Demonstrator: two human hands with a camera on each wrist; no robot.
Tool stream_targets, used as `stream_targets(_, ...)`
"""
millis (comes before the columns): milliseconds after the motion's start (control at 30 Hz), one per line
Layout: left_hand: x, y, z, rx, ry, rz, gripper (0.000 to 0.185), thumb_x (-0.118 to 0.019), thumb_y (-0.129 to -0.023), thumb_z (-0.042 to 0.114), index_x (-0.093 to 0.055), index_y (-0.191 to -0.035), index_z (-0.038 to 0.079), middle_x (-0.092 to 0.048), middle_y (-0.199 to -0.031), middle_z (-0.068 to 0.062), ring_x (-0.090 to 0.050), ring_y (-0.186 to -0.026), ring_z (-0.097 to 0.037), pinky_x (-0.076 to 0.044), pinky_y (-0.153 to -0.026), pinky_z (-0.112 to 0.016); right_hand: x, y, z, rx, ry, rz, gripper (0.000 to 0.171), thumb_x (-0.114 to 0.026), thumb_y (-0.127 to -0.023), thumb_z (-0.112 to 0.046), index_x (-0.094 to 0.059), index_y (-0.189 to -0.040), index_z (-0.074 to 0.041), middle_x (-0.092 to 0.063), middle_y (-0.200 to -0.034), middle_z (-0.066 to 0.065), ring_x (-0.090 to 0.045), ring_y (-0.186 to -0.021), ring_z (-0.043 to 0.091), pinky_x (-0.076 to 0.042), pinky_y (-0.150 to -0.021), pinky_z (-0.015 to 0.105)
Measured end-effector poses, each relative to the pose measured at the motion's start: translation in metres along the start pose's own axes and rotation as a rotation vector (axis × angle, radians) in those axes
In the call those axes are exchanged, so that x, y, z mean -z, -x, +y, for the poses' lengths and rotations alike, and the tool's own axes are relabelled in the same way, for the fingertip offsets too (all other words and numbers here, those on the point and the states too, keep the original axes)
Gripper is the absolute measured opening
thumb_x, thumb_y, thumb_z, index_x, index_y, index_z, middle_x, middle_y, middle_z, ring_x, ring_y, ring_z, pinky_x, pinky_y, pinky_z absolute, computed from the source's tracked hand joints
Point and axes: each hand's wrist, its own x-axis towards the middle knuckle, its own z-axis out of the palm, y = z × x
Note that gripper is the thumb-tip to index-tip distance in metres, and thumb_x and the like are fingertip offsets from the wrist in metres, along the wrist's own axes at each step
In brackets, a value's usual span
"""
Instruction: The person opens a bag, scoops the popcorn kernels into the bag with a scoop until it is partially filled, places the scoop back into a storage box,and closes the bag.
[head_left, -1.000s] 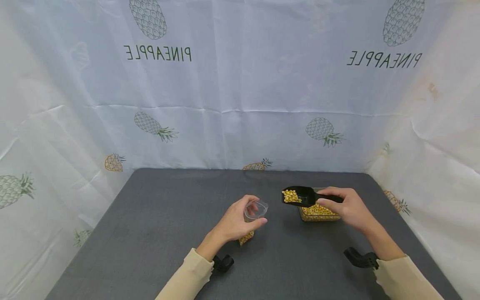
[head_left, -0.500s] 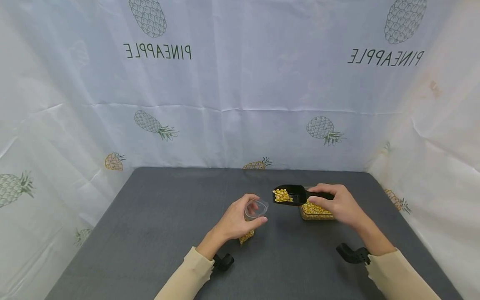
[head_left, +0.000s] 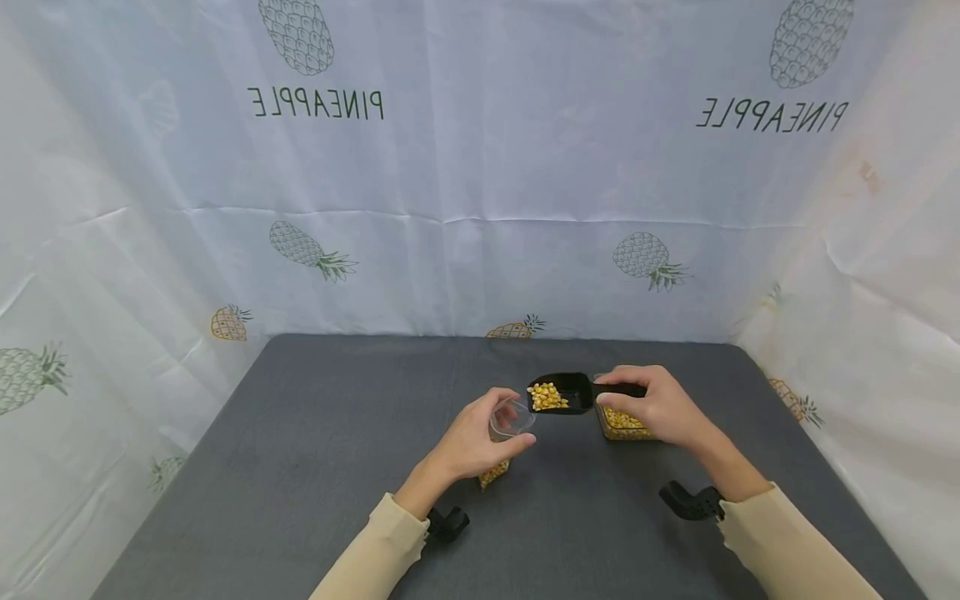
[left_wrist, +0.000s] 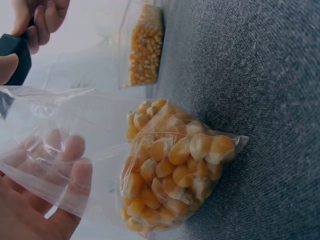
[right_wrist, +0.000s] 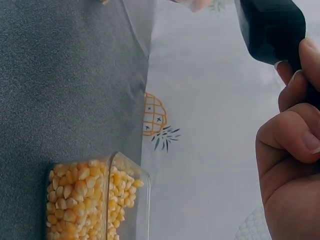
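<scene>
My left hand (head_left: pixel 472 435) holds a clear plastic bag (head_left: pixel 513 420) by its mouth, thumb and fingers spread around the opening. Corn kernels (left_wrist: pixel 172 172) fill the lower part of the bag, which sits at the table surface in the left wrist view. With the right hand (head_left: pixel 663 410) I grip the handle of a black scoop (head_left: pixel 576 390), held level. Its front end carries a small heap of corn kernels (head_left: pixel 547 396) and overlaps the right edge of the bag's mouth in the head view.
Behind the right hand stands a clear rectangular container (right_wrist: pixel 107 200) of corn kernels, partly hidden in the head view. A dark grey cloth covers the table (head_left: pixel 345 417). White curtains (head_left: pixel 480 167) with pineapple prints hang at the back and sides.
My right hand has moved left with the loaded scoop, from over the container to the edge of the bag's mouth. The left hand and the bag have stayed in place.
</scene>
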Motion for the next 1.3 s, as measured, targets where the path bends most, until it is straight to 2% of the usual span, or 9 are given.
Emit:
stream_targets(100, 0.0, 0.0, 0.0, -0.002, -0.001, -0.004, 0.056, -0.071, -0.095, 0.042, -0.054, -0.139, 0.012, -0.063, -0.11, -0.001, -0.058, -0.091, -0.01, -0.052, -0.077, -0.031, -0.003, -0.002, -0.002, 0.01, 0.015, -0.01, 0.028, -0.071, -0.097, -0.017, -0.073, -0.121, -0.003, -0.069, -0.122, 0.014, -0.059, -0.119, 0.039, -0.051, -0.092, 0.058)
stream_targets(233, 0.001, 0.0, 0.0, 0.0, 0.005, -0.012, 0.057, -0.071, -0.095, 0.042, -0.053, -0.139, 0.011, -0.064, -0.112, -0.009, -0.058, -0.091, -0.011, -0.053, -0.077, -0.031, -0.007, -0.005, -0.004, 0.019, -0.004, -0.034, 0.025, -0.072, -0.097, -0.016, -0.074, -0.119, -0.005, -0.071, -0.119, 0.011, -0.064, -0.109, 0.031, -0.055, -0.085, 0.044)
stream_targets(333, 0.001, 0.0, 0.001, -0.001, 0.007, -0.015, 0.058, -0.071, -0.095, 0.042, -0.052, -0.139, 0.01, -0.064, -0.112, -0.011, -0.058, -0.091, -0.011, -0.053, -0.077, -0.031, -0.009, -0.007, -0.004, 0.026, -0.033, -0.056, 0.024, -0.072, -0.096, -0.015, -0.074, -0.117, -0.005, -0.071, -0.115, 0.009, -0.065, -0.097, 0.023, -0.055, -0.078, 0.036)
stream_targets(433, 0.0, 0.0, 0.001, -0.001, 0.003, -0.015, 0.059, -0.071, -0.095, 0.043, -0.052, -0.14, 0.009, -0.063, -0.111, -0.008, -0.058, -0.09, -0.011, -0.053, -0.076, -0.031, -0.011, -0.009, -0.004, 0.036, -0.038, -0.075, 0.023, -0.072, -0.096, -0.016, -0.075, -0.116, -0.006, -0.071, -0.11, 0.007, -0.064, -0.088, 0.017, -0.054, -0.073, 0.034)
stream_targets(533, 0.0, 0.0, 0.001, 0.002, -0.003, -0.015, 0.06, -0.071, -0.095, 0.044, -0.052, -0.14, 0.009, -0.062, -0.108, -0.003, -0.057, -0.089, -0.01, -0.052, -0.076, -0.03, -0.013, -0.01, -0.004, 0.044, -0.02, -0.09, 0.023, -0.072, -0.096, -0.017, -0.075, -0.117, -0.006, -0.072, -0.109, 0.004, -0.063, -0.086, 0.014, -0.053, -0.074, 0.035)
stream_targets(767, -0.001, 0.0, 0.001, 0.009, -0.004, -0.008, 0.059, -0.074, -0.093, 0.043, -0.053, -0.138, 0.012, -0.058, -0.102, 0.007, -0.056, -0.089, -0.009, -0.052, -0.074, -0.029, -0.014, -0.017, -0.006, 0.04, -0.02, -0.132, 0.021, -0.073, -0.096, -0.019, -0.077, -0.113, -0.007, -0.07, -0.1, 0.002, -0.055, -0.072, 0.017, -0.047, -0.064, 0.031)
stream_targets(1000, -0.002, 0.0, 0.0, -0.003, 0.009, -0.007, 0.059, -0.074, -0.093, 0.042, -0.053, -0.138, 0.011, -0.06, -0.103, 0.005, -0.056, -0.086, -0.008, -0.053, -0.072, -0.027, -0.014, -0.022, -0.013, 0.079, 0.009, -0.171, 0.023, -0.072, -0.097, -0.02, -0.075, -0.115, -0.006, -0.07, -0.103, 0.0, -0.059, -0.081, 0.013, -0.051, -0.072, 0.033)
stream_targets(1300, -0.001, 0.0, 0.002, 0.012, 0.015, -0.015, 0.062, -0.073, -0.093, 0.045, -0.051, -0.14, 0.011, -0.063, -0.114, 0.001, -0.059, -0.088, -0.008, -0.053, -0.072, -0.028, -0.015, -0.025, -0.024, 0.088, 0.039, -0.198, 0.023, -0.071, -0.097, -0.021, -0.075, -0.116, -0.008, -0.069, -0.103, -0.001, -0.06, -0.084, 0.016, -0.051, -0.072, 0.035)
